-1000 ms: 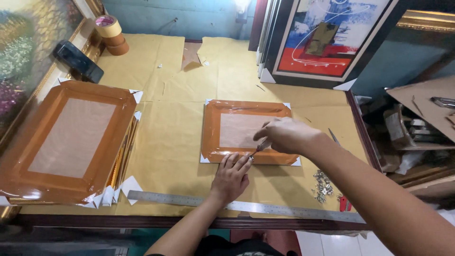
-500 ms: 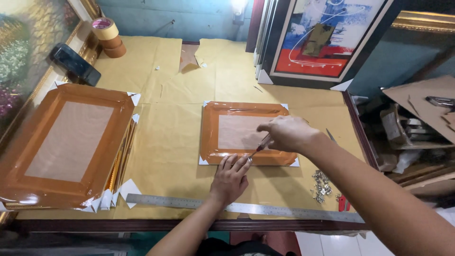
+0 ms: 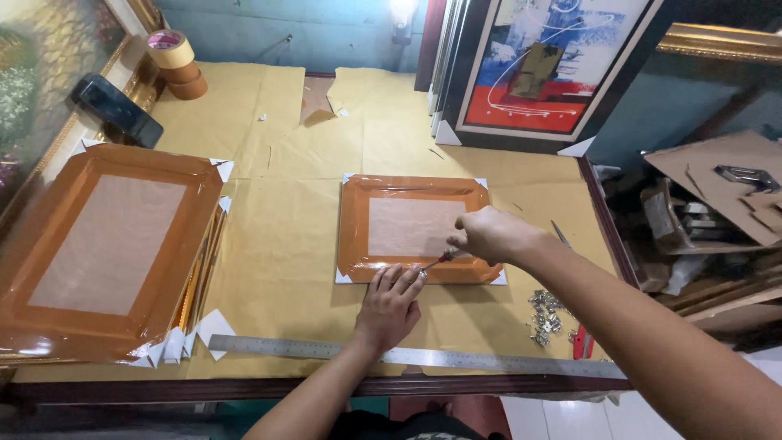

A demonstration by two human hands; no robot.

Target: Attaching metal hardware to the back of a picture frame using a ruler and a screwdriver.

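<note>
A small picture frame (image 3: 358, 236) lies face down at the table's middle, its back covered in glossy brown tape around a paper panel, with white corner guards. My left hand (image 3: 391, 305) presses flat on its near edge, fingers spread. My right hand (image 3: 489, 235) is closed on a thin red-handled tool (image 3: 436, 261), whose tip touches the frame's near edge just beside my left fingers.
A stack of larger taped frames (image 3: 106, 253) lies at left. A long steel ruler (image 3: 423, 357) lies along the near edge. Small metal clips (image 3: 544, 314) are piled at right. Tape rolls (image 3: 175, 61) and a dark phone (image 3: 114, 110) sit far left. Framed paintings (image 3: 546, 69) lean behind.
Both hands stay on the small frame's near edge; the view has shifted slightly. The tool tip remains near my left fingers.
</note>
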